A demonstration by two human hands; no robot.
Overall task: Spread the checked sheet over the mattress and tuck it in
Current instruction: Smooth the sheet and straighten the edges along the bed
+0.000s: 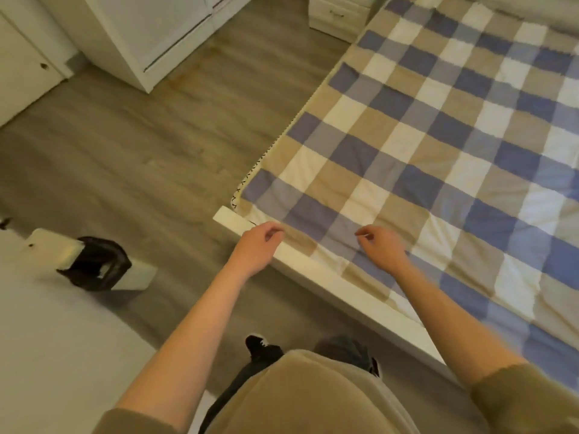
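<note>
Checked sheet (423, 145) flat over mattress (265, 153), blue/tan/white squares, from foot rail up to top R of view; a few soft creases near foot end, esp. around R hand. Along L side, sheet edge on top of mattress, just inside the zigzag-stitched trim, trim bare, so not tucked there. Along foot end, sheet edge right against white bed frame rail (233, 221); tucked or only lying there, can't tell. L hand (257, 242) over rail close to bed's near L corner, palm down, fingers loosely curled, fingertips at sheet's corner edge, no cloth visibly in grip; touching or just above, can't tell. R hand (380, 245) further R, over sheet just inside rail, palm down, fingers likewise loosely curled w/ thumb near forefinger, nothing visibly pinched. Hands apart, not touching each other. Both forearms bare, tan sleeve cuffs at bottom of view. Tan top (307, 399) at bottom centre, dark shoe (257, 342) just past it on grey wood floor (141, 145), near rail. Elsewhere: white cupboard (150, 36) at top L, white drawer unit (338, 14) w/ handle at top centre next to bed's L side, dark bag (97, 264) on floor at L, against a small white block. Pale surface in lower L corner, blurred, not identifiable.
</note>
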